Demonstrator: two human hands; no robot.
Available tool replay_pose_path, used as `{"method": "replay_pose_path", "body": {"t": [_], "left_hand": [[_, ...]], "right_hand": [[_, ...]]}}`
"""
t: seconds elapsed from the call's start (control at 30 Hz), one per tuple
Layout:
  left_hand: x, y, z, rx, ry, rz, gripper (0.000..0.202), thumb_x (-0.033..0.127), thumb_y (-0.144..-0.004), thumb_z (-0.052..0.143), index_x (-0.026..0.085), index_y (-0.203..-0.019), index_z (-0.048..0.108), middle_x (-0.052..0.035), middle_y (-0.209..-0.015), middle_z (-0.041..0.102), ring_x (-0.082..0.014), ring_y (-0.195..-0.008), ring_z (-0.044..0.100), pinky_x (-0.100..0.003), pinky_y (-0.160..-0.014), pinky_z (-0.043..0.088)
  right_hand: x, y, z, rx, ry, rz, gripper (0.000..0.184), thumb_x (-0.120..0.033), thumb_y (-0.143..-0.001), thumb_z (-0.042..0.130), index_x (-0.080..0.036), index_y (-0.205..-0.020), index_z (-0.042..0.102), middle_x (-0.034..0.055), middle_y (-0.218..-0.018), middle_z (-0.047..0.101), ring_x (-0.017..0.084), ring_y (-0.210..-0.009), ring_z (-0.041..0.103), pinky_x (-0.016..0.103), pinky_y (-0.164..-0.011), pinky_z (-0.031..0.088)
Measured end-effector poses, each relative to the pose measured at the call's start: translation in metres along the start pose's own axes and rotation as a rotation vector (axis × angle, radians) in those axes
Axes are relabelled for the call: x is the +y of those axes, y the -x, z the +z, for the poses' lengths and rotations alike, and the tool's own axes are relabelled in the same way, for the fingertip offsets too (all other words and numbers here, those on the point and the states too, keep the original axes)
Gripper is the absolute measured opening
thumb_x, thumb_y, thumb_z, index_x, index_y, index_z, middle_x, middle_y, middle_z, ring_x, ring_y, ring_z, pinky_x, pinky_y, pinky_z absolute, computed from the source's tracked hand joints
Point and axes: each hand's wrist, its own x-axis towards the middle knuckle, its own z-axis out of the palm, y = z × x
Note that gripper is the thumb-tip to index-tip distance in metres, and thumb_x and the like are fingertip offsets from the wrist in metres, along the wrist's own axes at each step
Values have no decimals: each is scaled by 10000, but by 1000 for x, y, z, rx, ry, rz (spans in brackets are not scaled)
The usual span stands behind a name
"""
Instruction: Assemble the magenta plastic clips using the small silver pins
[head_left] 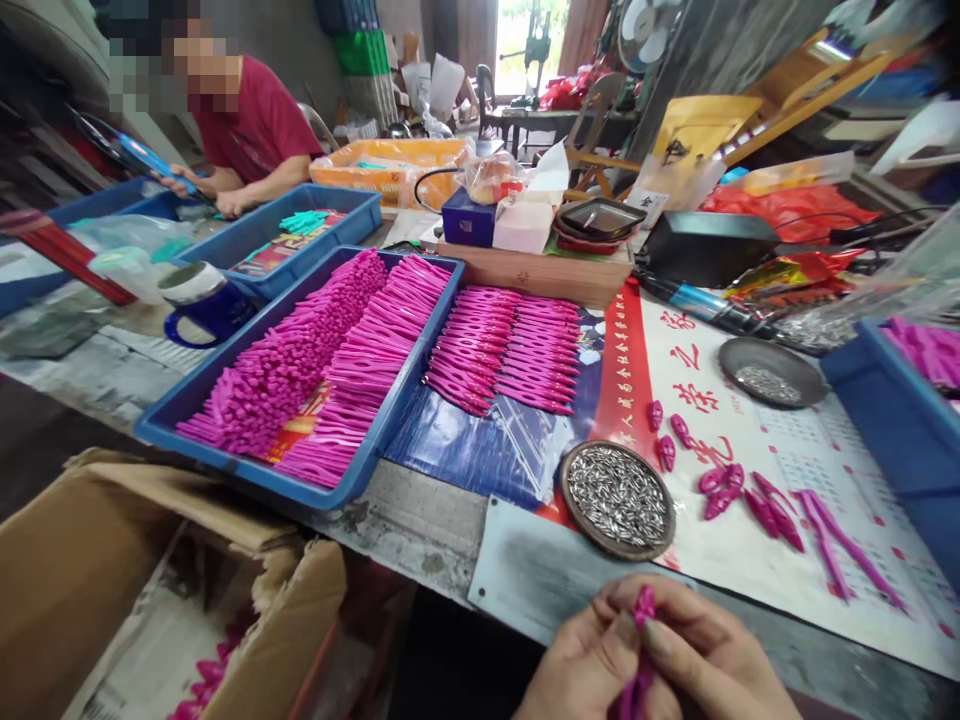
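Note:
At the bottom edge, my left hand (581,655) and my right hand (712,655) are pressed together, fingers pinched round one small magenta plastic piece (642,612). Just above them a round metal dish (619,497) holds several small silver metal bits. To the right, loose magenta parts (757,500) lie on a white printed sheet (750,420). Further left stands a blue tray (217,455) packed with rows of magenta pieces, and beside it a stack of magenta pieces (510,350) rests on the table.
A second metal dish (771,370) sits at right near a blue bin (900,420). An open cardboard box (150,590) is at lower left. Across the table a person in a red shirt (251,125) works beside another blue tray (285,235). A blue mug (206,300) stands nearby.

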Motion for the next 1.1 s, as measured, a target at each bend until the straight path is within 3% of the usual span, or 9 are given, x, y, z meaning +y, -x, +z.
{"method": "replay_pose_path", "body": {"t": [0.17, 0.33, 0.43, 0.57, 0.67, 0.77, 0.9, 1.0, 1.1], "left_hand": [[-1, 3, -3, -37, -10, -65, 460, 596, -795, 646, 163, -658, 572, 59, -390, 458, -44, -231, 288, -190, -261, 172], [-3, 7, -2, 23, -60, -80, 583, 659, -779, 609, 165, -484, 514, 39, -364, 412, -48, -253, 324, -197, -271, 178], [-4, 9, -1, 16, -87, -73, 620, 665, -795, 582, 163, -442, 498, 20, -364, 414, -53, -273, 351, -205, -286, 185], [-3, 10, 1, 12, -67, -65, 543, 611, -801, 628, 154, -521, 539, 33, -394, 439, -44, -290, 360, -189, -298, 205], [0, 12, 3, 7, -58, -58, 379, 515, -822, 668, 137, -815, 644, 50, -443, 501, -43, -308, 388, -164, -323, 244], [1, 12, 3, -12, -64, -57, 396, 482, -846, 657, 142, -1044, 619, 57, -467, 540, -44, -284, 368, -160, -308, 243], [0, 11, 1, -3, -81, -76, 378, 512, -859, 621, 135, -869, 630, 50, -454, 525, -43, -261, 342, -162, -275, 229], [2, 9, 1, 16, -33, -132, 466, 574, -869, 561, 153, -671, 592, 65, -373, 429, -47, -233, 273, -177, -264, 224], [8, 8, 3, 6, 30, -226, 584, 655, -869, 483, 180, -533, 525, 81, -278, 284, -48, -222, 194, -189, -277, 198]], "right_hand": [[-7, 0, -8, -226, 16, 14, 277, -451, -842, 715, -272, -1054, 716, 55, -958, 733, 239, -891, 694, 318, -836, 557], [-10, 7, -17, -278, -26, 80, 372, -428, -832, 738, -337, -1188, 679, 55, -1135, 722, 260, -1070, 672, 361, -950, 526], [-9, 10, -15, -244, -14, 73, 408, -458, -807, 754, -334, -1190, 687, 66, -1140, 727, 268, -1063, 682, 365, -937, 541], [-11, 8, -8, -178, 79, 23, 336, -444, -820, 743, -307, -1126, 721, 74, -1079, 747, 268, -1010, 702, 356, -892, 567], [-12, 5, -6, -159, 107, 5, 287, -453, -833, 723, -266, -1049, 748, 91, -1032, 751, 277, -959, 710, 364, -845, 582], [-13, 4, -4, -144, 85, 3, 223, -434, -833, 724, -239, -934, 765, 95, -1011, 749, 273, -932, 708, 350, -816, 581], [-14, 3, 3, -98, 36, 4, 218, -426, -830, 722, -218, -889, 749, 81, -920, 736, 254, -860, 699, 324, -762, 567], [-14, 0, 9, -43, -6, 21, 242, -439, -857, 694, -199, -873, 718, 49, -803, 681, 209, -778, 656, 289, -727, 537], [-15, -5, 11, 23, -21, 72, 362, -506, -896, 634, -164, -784, 671, -13, -633, 527, 114, -566, 492, 202, -551, 440]]}}
